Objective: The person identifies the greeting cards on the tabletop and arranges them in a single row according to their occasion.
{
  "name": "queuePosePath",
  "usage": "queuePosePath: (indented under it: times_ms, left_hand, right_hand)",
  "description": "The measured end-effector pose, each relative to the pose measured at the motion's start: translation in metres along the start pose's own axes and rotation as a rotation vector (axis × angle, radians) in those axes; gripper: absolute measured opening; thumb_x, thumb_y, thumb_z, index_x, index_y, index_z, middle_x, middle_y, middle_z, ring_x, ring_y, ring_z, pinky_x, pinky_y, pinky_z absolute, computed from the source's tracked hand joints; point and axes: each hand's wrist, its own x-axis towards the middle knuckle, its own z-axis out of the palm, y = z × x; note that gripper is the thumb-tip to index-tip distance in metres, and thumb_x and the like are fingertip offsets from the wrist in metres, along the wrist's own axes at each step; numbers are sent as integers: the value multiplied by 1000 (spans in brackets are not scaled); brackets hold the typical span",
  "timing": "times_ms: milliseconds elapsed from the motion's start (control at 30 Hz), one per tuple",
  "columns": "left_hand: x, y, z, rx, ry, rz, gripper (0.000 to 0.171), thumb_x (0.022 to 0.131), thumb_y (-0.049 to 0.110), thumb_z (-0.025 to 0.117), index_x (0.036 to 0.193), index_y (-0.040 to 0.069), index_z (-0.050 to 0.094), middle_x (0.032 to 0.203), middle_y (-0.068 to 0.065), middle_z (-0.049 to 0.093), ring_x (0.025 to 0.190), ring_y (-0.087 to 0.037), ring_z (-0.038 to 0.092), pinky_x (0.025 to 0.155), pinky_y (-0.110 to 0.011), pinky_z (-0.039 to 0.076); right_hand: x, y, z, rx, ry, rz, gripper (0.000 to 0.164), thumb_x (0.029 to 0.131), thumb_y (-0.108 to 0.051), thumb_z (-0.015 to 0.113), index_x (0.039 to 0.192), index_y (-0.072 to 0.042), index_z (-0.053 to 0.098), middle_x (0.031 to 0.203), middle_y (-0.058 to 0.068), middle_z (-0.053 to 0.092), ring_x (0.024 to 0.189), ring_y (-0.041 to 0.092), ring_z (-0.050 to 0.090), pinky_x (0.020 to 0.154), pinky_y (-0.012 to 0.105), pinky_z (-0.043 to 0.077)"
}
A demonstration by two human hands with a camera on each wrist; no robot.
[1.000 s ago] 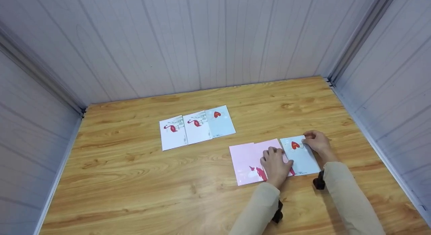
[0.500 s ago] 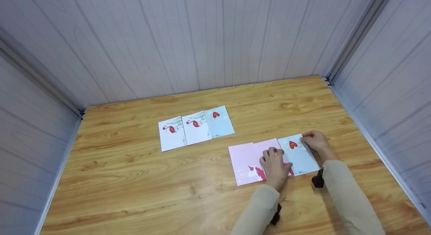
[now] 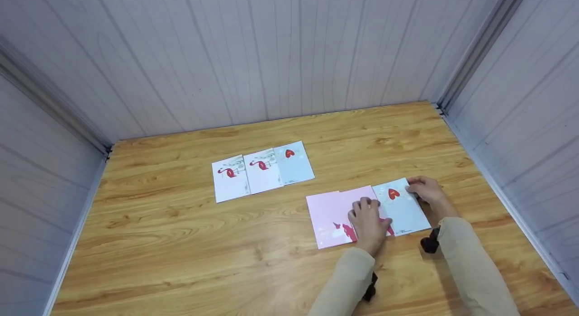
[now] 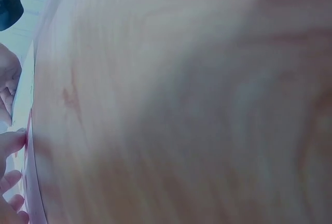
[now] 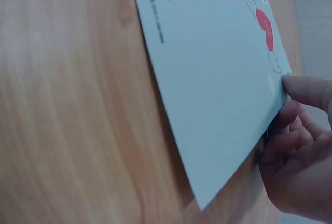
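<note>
In the lower right of the head view, our right hand pinches the pale-blue heart card at its upper right corner; our left hand, fingers apart, rests on the pink card alongside. To work neatly, we should steady the pink one lightly and keep the edges aligned; the blue one seems slightly raised off the wood-grain tabletop. Both look like smooth, stiff, rectangular cardstock.
</note>
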Motion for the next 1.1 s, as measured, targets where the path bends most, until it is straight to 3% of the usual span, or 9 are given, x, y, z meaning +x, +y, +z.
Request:
queuePosePath:
  times_ms: [167, 300, 433, 600, 833, 1100]
  left_hand:
    - [1, 2, 0, 8, -15, -28, 47, 74, 44, 71, 112, 20, 57, 115, 4, 45, 106, -16, 37, 87, -36, 29]
    - [0, 3, -1, 4, -23, -37, 46, 74, 44, 71, 112, 21, 58, 115, 4, 45, 106, -16, 38, 88, -36, 29]
    - [-1, 3, -2, -3, -18, -30, 40, 75, 42, 71, 108, 23, 60, 115, 4, 45, 107, -17, 37, 88, -37, 29]
    - [0, 3, -4, -61, 3, -27, 23, 75, 38, 72, 90, 23, 64, 113, 3, 46, 105, -17, 37, 86, -39, 28]
    - [2, 2, -9, -181, -35, -63, 13, 75, 32, 72, 73, 23, 63, 111, 3, 48, 107, -18, 37, 86, -39, 28]
    - [5, 2, -17, -259, -68, -83, 18, 76, 33, 70, 65, 24, 59, 104, 6, 53, 104, -17, 41, 82, -38, 28]
  right_hand:
    - [-1, 5, -6, 85, -29, -34, 41, 88, -13, 56, 122, 4, 42, 84, -10, 55, 68, 8, 49, 59, 24, 38]
    - [-3, 7, -8, 184, -44, -49, 30, 88, -11, 57, 113, 1, 46, 83, -10, 54, 68, 7, 48, 59, 22, 38]
    - [-5, 8, -7, 385, -61, -12, 20, 87, -6, 58, 104, -8, 47, 83, -6, 57, 68, 9, 49, 61, 23, 40]
    - [-5, 5, -3, 597, -68, 5, 21, 87, -1, 57, 102, -9, 45, 82, -1, 58, 68, 12, 51, 60, 25, 41]
    - [-6, -5, -2, 520, -33, -50, 16, 87, 2, 54, 99, -8, 48, 78, -3, 57, 66, 9, 52, 58, 22, 41]
    - [-9, -22, -3, 382, 22, -142, 14, 86, -3, 60, 95, -11, 53, 78, -8, 58, 66, 3, 51, 56, 18, 40]
